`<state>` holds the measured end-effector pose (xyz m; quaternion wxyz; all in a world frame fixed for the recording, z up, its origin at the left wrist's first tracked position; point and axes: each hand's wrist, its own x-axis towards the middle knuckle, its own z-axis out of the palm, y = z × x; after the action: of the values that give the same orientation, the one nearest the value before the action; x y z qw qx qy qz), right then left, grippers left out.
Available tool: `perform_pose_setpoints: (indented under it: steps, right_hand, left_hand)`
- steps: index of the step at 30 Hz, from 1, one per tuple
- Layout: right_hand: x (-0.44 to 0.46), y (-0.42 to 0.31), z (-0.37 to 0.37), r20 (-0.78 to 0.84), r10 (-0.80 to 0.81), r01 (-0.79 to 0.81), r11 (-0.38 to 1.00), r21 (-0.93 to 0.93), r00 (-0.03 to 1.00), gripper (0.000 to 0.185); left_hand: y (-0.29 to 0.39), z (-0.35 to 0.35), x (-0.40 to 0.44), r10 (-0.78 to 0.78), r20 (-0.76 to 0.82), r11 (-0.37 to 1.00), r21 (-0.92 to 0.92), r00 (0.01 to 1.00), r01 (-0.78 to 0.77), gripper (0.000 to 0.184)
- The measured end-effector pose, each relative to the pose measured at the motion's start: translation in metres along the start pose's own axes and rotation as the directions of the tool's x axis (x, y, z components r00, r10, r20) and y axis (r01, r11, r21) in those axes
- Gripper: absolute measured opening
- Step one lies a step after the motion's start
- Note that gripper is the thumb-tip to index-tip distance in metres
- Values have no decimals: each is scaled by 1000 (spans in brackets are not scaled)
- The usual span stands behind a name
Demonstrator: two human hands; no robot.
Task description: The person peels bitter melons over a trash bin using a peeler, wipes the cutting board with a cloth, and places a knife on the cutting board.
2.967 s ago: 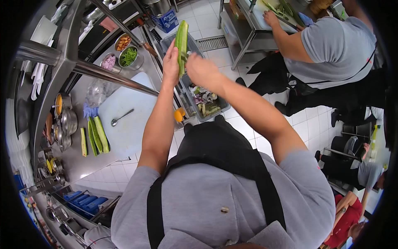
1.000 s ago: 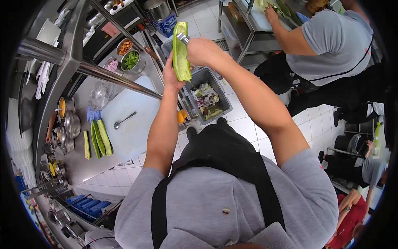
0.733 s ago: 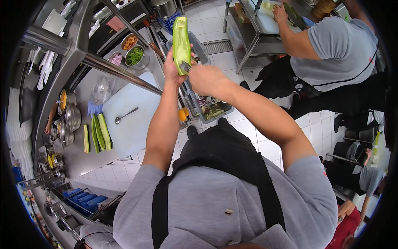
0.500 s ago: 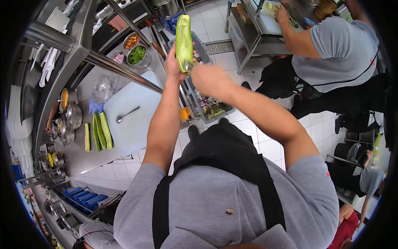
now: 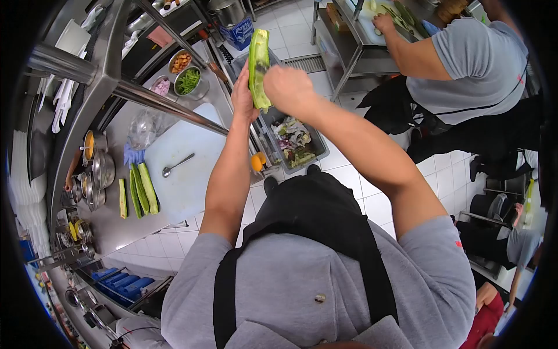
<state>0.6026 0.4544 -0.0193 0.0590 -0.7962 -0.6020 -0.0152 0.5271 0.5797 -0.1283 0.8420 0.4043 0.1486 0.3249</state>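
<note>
My left hand (image 5: 243,98) is wrapped around a halved zucchini (image 5: 258,52), its hollowed pale-green inside facing up. Closed in a fist, my right hand (image 5: 288,90) presses against the zucchini's near part. A spoon is in that fist, its bowl mostly hidden now. Below both hands, a grey plastic bin (image 5: 323,152) holds vegetable scraps. More zucchini pieces (image 5: 140,189) lie on the steel counter at the left, beside a white cutting board (image 5: 192,134) with another spoon (image 5: 177,166) on it.
Bowls of green strips (image 5: 189,81) and orange chunks (image 5: 179,62) stand at the counter's back. A steel shelf post (image 5: 163,104) crosses above the counter. At the right, a co-worker (image 5: 465,75) cuts vegetables. Metal bowls (image 5: 103,168) line the left.
My right hand has shifted up along the zucchini, and the spoon's bowl is less visible. The zucchini has moved slightly right and down. The co-worker's hand has moved left.
</note>
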Motion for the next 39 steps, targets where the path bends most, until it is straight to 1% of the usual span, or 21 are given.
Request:
perform_pose_setpoints:
  steps: [3, 5, 7, 9, 11, 12, 13, 15, 16, 20, 21, 23, 25, 27, 29, 31, 32, 33, 35, 36, 39]
  right_hand:
    - [2, -8, 35, 60, -36, 44, 989, -138, 998, 17]
    - [-24, -22, 36, 103, -68, 79, 991, -107, 992, 17]
    - [-37, -18, 17, 333, -95, 75, 994, 74, 938, 17]
    - [-24, -10, 9, 244, -86, 82, 996, 28, 966, 17]
    - [6, -2, 17, -77, -46, 38, 994, -103, 996, 14]
    - [13, -7, 24, -99, 110, -125, 978, -169, 989, 14]
    - [8, -9, 32, -102, 110, -127, 977, -171, 989, 14]
    - [-17, -21, 49, 120, 28, -20, 997, -70, 992, 14]
    - [-28, -20, 49, 151, -33, 52, 991, -121, 988, 14]
    - [0, 0, 29, -44, -9, 3, 993, -117, 999, 16]
    - [6, -3, 35, -43, -5, 0, 993, -115, 999, 16]
    - [14, -10, 59, -156, 209, -233, 960, -154, 965, 18]
    - [-12, -16, 80, -60, 178, -184, 976, -116, 982, 19]
    - [-36, -14, 82, 150, -1, 31, 979, -201, 989, 21]
    - [-28, -3, 74, 101, -27, 40, 991, -124, 994, 21]
    - [-11, -1, 51, -139, 120, -123, 992, -9, 983, 23]
    - [-3, -1, 57, -213, 109, -132, 987, -93, 971, 21]
    - [-9, -2, 69, -213, 113, -135, 986, -93, 971, 21]
    - [-23, -8, 91, -72, 89, -103, 970, -222, 993, 16]
    - [-30, -8, 91, -76, 87, -102, 969, -224, 993, 16]
    - [-39, 1, 82, -31, 115, -119, 958, -259, 993, 14]
  left_hand:
    - [3, 8, 4, 31, -67, 998, -61, 997, -35, 52]
    - [13, -2, 4, -22, 45, 996, 93, 999, 18, 49]
    - [13, -6, 8, -2, 67, 992, 124, 998, -7, 49]
    - [12, -4, 13, 36, 56, 994, 101, 998, -42, 51]
    - [1, -8, 30, 113, 37, 985, 125, 993, -117, 51]
    - [2, -7, 31, 157, 29, 978, 137, 987, -159, 51]
    - [5, -1, 31, 199, 21, 968, 149, 980, -200, 52]
    - [17, 4, 25, 74, 7, 973, 218, 997, -74, 48]
    - [18, 2, 25, 73, 29, 968, 240, 997, -78, 49]
    - [8, -3, 38, 188, 35, 945, 264, 981, -191, 49]
    - [2, -8, 46, 293, 46, 891, 348, 955, -290, 49]
    - [2, -6, 48, 400, 64, 818, 425, 914, -388, 50]
    - [12, 5, 36, 175, -22, 917, 366, 984, -155, 50]
    - [15, 5, 38, 194, 2, 940, 286, 981, -187, 50]
    - [20, 10, 37, 209, -18, 939, 282, 978, -196, 51]
    - [12, 3, 46, 226, -39, 941, 265, 973, -208, 51]
    - [7, -1, 50, 237, -52, 944, 246, 970, -218, 50]
    - [7, 1, 49, 234, -50, 945, 246, 971, -215, 50]
    - [10, 5, 47, 225, -210, 923, 359, 952, -139, 49]
    - [12, 1, 44, 180, -221, 974, 176, 958, -143, 46]
    - [17, -7, 45, 222, -215, 952, 261, 951, -163, 46]
